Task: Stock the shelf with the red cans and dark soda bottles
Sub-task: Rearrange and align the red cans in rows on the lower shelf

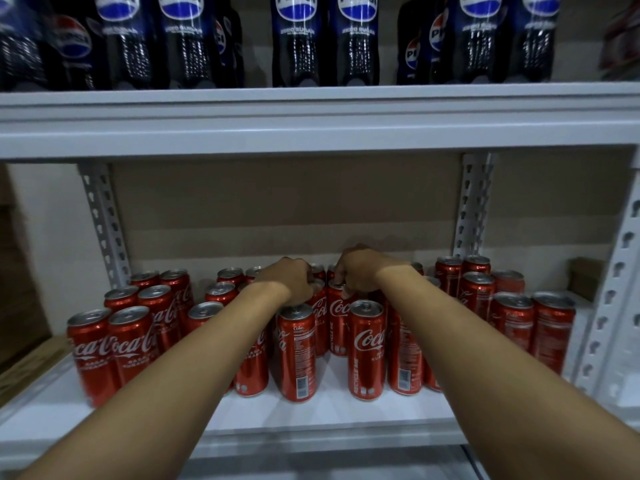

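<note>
- While both bare forearms reach forward from the bottom corners over the lower shelf (pixel 311 424), the two hands meet near the middle of the cluster of red cans (pixel 367 348).
- The left hand (pixel 294 280) lies knuckles-up, wrist bent down, its fingers curled over the tops of cans in the middle rows; the can with its printed back label facing the camera (pixel 297 355) stands just under the heel of that hand.
- Whether the left fingers actually clamp one can or only rest on the lids cannot be told, since the back of the hand hides them.
- The right hand (pixel 360 271) is also knuckles-up, with its fingers curled downward around the top of a can behind the front row (pixel 337 317).
- Both forearms are nearly straight and angle inward, so the hands sit close together but apart.
- More red cans stand upright in groups across the lower shelf: one group to the left (pixel 131 337), another to the right (pixel 512 327).
- Dark soda bottles (pixel 325 39) with blue Pepsi labels stand in a row on the upper shelf (pixel 311 133), well above the hands.
- Grey perforated uprights (pixel 474 206) hold the shelves, with a brown backing board (pixel 277 209) behind.
</note>
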